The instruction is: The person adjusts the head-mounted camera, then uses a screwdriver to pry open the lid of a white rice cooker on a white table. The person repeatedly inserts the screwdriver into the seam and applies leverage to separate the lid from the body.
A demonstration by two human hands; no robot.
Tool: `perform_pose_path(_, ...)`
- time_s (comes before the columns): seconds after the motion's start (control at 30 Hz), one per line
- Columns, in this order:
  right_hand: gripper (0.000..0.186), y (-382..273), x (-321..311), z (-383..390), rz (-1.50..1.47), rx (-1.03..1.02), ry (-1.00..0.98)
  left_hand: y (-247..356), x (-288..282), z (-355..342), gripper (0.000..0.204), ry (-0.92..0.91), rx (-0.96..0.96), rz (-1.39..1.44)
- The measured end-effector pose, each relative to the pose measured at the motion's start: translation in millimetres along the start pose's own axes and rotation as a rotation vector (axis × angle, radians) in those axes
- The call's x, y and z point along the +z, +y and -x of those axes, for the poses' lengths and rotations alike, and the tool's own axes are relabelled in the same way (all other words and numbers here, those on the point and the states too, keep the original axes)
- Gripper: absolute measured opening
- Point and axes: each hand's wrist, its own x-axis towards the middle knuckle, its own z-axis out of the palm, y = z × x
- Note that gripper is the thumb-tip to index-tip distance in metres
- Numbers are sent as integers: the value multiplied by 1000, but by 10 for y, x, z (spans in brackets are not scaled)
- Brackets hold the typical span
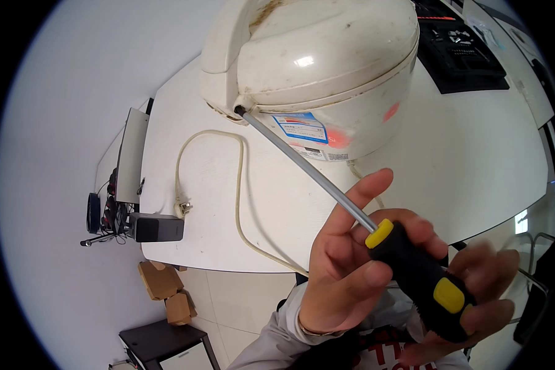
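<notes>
A yellowed white rounded appliance (327, 43), like a rice cooker, stands on the white table with stickers on its side. The tip of a long screwdriver (296, 160) sits in a recess at the lower end of its side housing. My left hand (345, 277) grips the black-and-yellow handle near its collar with thumb and middle finger, index finger raised along the shaft. My right hand (487, 290) is curled round the handle's back end, its fingers partly blurred. The appliance's cream cord (240, 185) curves over the tabletop to a plug (180, 208).
A black open toolkit case (459, 58) lies at the upper right of the table (475, 154). At the left edge are a grey box (160, 228), a panel (129, 154) and tangled cables. Cardboard boxes (160, 280) and a dark stool (160, 339) are on the floor beyond.
</notes>
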Motion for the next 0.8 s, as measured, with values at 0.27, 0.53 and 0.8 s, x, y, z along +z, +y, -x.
perform_pose_path(0.27, 37, 233, 123, 142, 23, -278, 99, 47, 241, -51, 72, 260, -154, -188)
perform_pose_path(0.53, 47, 94, 88, 13, 173, -168, 150, -23, 208, 9, 65, 323, -134, -303)
perform_pose_path(0.8, 66, 51, 73, 54, 450, 302, 131, -57, 84, 3, 53, 316, -114, -171)
